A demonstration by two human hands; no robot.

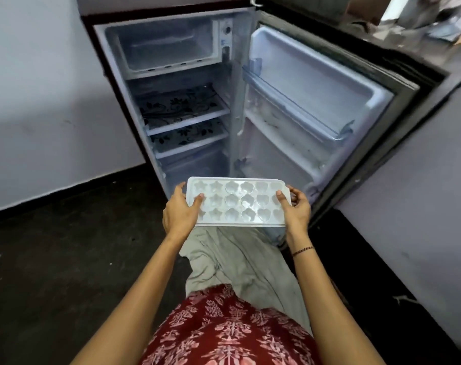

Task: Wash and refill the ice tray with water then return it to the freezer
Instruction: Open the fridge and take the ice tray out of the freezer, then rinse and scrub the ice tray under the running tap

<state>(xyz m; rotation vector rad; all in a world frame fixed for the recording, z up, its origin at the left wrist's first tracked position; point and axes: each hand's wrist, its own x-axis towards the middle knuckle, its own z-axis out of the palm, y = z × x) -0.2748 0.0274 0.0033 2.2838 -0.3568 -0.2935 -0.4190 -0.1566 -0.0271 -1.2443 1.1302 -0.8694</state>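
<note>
A white plastic ice tray (237,202) with star, flower and heart moulds is held level in front of me, low before the open fridge. My left hand (180,210) grips its left end, thumb on the top surface. My right hand (295,206) grips its right end the same way. I cannot tell whether the moulds hold water. The freezer compartment (168,47) sits at the top of the fridge, well above the tray, and looks bare inside.
The fridge door (321,101) stands wide open to the right with bare door racks. Two shelves (182,109) carry black floral mats. A pale wall is on the left, a dark floor (66,246) below, and a grey counter side (421,206) on the right.
</note>
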